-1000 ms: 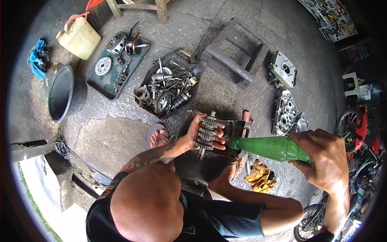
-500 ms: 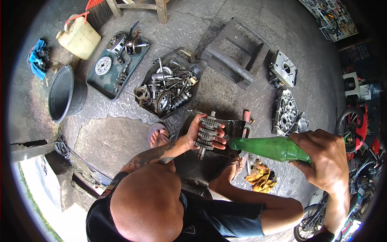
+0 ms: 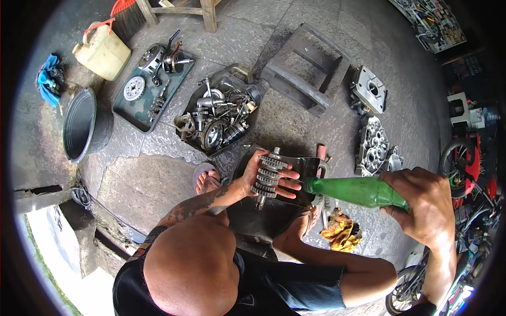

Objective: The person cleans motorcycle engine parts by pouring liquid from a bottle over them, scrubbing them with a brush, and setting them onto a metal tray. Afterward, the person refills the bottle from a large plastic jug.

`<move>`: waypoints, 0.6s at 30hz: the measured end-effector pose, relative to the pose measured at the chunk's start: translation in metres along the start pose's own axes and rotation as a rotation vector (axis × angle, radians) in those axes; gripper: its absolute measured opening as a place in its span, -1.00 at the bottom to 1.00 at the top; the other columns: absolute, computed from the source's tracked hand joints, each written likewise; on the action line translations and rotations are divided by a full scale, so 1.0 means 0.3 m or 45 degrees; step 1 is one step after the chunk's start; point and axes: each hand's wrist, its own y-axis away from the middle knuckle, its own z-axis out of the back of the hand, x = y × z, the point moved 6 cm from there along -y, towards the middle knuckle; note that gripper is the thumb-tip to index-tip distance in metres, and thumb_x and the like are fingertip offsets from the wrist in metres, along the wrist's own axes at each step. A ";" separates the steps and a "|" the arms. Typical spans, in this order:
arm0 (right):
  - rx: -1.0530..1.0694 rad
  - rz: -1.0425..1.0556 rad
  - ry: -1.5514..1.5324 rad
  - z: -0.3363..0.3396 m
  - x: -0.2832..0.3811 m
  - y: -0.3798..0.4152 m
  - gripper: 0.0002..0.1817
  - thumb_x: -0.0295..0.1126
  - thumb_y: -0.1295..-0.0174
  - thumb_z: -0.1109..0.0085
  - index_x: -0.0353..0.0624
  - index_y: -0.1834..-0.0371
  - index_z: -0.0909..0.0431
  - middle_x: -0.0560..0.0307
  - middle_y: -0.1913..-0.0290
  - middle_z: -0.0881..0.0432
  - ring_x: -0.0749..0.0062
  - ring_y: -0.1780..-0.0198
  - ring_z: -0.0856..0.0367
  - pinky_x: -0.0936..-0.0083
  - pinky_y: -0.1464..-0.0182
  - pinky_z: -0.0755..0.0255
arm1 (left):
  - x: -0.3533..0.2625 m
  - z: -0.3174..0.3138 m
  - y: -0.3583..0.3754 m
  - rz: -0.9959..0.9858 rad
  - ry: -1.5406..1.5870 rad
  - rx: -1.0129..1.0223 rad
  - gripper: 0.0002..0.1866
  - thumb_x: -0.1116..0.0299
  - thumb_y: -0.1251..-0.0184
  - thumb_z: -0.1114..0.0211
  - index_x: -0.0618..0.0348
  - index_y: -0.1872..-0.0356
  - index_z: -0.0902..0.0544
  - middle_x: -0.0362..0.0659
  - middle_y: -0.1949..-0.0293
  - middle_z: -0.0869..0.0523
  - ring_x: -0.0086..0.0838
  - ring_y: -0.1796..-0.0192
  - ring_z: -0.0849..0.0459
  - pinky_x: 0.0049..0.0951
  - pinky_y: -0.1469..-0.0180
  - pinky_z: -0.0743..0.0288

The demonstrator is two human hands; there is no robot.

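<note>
My left hand [image 3: 251, 177] holds a gear shaft [image 3: 267, 178], a metal shaft with several toothed gears along it. The shaft lies across the palm, fingers stretched out beneath and past it. From the right, my right hand [image 3: 424, 205] grips a green glass bottle [image 3: 353, 191] by its base end. The bottle lies nearly level, its mouth pointing left toward the gears, a short gap from the fingertips. Under the shaft and the bottle's mouth is a dark pan [image 3: 308, 164]. Any liquid at the mouth is too small to make out.
A black tub of metal engine parts [image 3: 184, 142] stands ahead, beside a tray [image 3: 124, 117] with gears and a crank assembly. A low metal stool [image 3: 290, 79], engine casing [image 3: 373, 147] and stained yellow cloth [image 3: 341, 231] lie to the right. A dark bucket [image 3: 95, 126] stands left.
The gear shaft has tilted and shifted slightly left and down in my left hand, with the fingers more spread. The bottle's mouth has moved slightly right, away from the gears.
</note>
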 end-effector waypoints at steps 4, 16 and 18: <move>0.012 -0.100 -0.007 0.031 -0.003 -0.012 -0.48 -0.36 0.27 -0.51 -0.23 0.11 -0.67 -0.01 0.23 -0.72 0.04 0.24 -0.66 0.23 0.14 -0.53 | -0.003 0.024 0.005 0.048 -0.045 -0.066 -0.24 -0.24 -0.31 0.05 0.34 -0.15 -0.54 0.27 -0.19 -0.57 0.42 -0.17 -0.53 0.39 -0.28 -0.32; 0.062 -0.018 0.067 0.016 0.022 -0.043 -0.51 -0.32 0.15 -0.49 -0.16 0.07 -0.64 0.08 0.33 -0.66 0.15 0.25 -0.65 0.28 0.20 -0.51 | -0.007 0.123 0.003 0.028 -0.486 -0.364 -0.38 -0.18 -0.44 0.00 0.22 -0.14 -0.56 -0.01 0.24 -0.74 -0.21 0.26 -0.75 -0.28 0.18 -0.67; 0.075 -0.002 0.072 0.013 0.033 -0.050 -0.52 -0.32 0.14 -0.48 -0.15 0.07 -0.64 0.08 0.35 -0.65 0.15 0.25 -0.65 0.28 0.20 -0.51 | 0.002 0.076 -0.010 -0.038 -0.605 -0.584 -0.30 -0.35 -0.37 0.04 0.15 0.00 -0.59 -0.07 0.37 -0.72 -0.29 0.43 -0.72 -0.34 0.35 -0.67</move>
